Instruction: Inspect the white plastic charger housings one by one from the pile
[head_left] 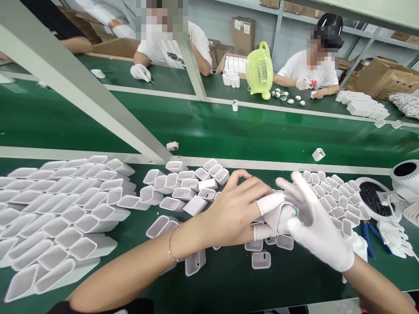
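My left hand [234,209], bare apart from white finger cots on two fingers, grips a white plastic housing [273,218] between thumb and finger. My right hand [316,222], in a white glove, meets the housing's right end. Its thumb and a finger close on a small white part with a green edge [295,210], largely hidden by the glove. Whether this part sits inside the housing or just against it, I cannot tell. The other gloved fingers are raised and slightly blurred. Below the hands, an open housing [261,260] stands on the green table.
Rows of white housings [62,213] fill the left side; more [337,196] stand at right. Blue-handled pliers [368,240], white gloves [394,237] and a white fan [406,183] are far right. A green belt [209,131] separates me from co-workers and a lime fan [260,72].
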`<action>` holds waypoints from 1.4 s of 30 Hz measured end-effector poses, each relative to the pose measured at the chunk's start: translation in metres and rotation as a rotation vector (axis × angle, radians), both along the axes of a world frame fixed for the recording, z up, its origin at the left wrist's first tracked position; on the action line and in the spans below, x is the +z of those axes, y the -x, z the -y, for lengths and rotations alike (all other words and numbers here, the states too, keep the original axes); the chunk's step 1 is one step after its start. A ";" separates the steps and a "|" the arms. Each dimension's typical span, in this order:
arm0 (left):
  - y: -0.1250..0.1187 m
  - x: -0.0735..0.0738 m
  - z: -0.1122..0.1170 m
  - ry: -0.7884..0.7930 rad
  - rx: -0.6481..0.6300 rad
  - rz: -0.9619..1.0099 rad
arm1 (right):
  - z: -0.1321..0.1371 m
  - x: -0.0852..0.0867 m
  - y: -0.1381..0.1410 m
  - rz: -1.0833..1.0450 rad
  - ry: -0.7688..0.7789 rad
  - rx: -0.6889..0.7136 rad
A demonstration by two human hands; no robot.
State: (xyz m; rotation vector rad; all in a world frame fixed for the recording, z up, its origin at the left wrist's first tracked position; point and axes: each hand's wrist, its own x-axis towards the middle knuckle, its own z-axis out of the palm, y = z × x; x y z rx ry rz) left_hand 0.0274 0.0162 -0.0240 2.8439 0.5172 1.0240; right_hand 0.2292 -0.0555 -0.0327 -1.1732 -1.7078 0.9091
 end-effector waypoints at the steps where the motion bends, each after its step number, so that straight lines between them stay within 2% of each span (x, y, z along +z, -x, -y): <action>1: -0.001 -0.002 0.000 -0.001 -0.005 0.009 | -0.002 0.002 0.004 -0.074 0.113 0.000; 5: -0.002 -0.011 -0.004 0.015 -0.012 0.017 | -0.012 0.005 0.015 -0.231 0.362 -0.050; 7: -0.002 -0.016 -0.006 0.085 -0.023 0.027 | -0.015 0.005 0.016 -0.284 0.421 -0.068; 9: -0.002 -0.019 -0.008 0.155 -0.037 0.042 | -0.017 0.005 0.015 -0.327 0.454 -0.027; 13: -0.002 -0.020 -0.009 0.158 -0.053 0.023 | -0.020 0.003 0.016 -0.296 0.455 0.000; 19: 0.001 -0.023 -0.006 0.079 -0.053 -0.043 | -0.020 -0.005 0.026 -0.216 0.346 -0.031; 25: 0.004 -0.026 -0.005 0.065 -0.054 -0.054 | -0.019 -0.015 0.032 -0.270 0.378 -0.052; 29: 0.005 -0.023 -0.004 0.133 -0.041 -0.067 | -0.024 -0.015 0.036 -0.318 0.380 -0.099; 32: 0.006 -0.022 -0.007 0.354 -0.042 -0.028 | -0.027 -0.009 0.030 -0.368 0.522 0.000; 35: 0.007 -0.025 -0.019 0.833 -0.056 0.201 | -0.022 -0.008 0.009 -0.410 0.617 0.094; 39: 0.008 -0.025 -0.042 1.544 -0.149 0.695 | -0.002 -0.020 -0.033 -0.437 0.568 0.017; 42: 0.004 -0.017 -0.053 1.844 -0.136 0.815 | 0.020 -0.037 -0.060 -0.425 0.544 -0.057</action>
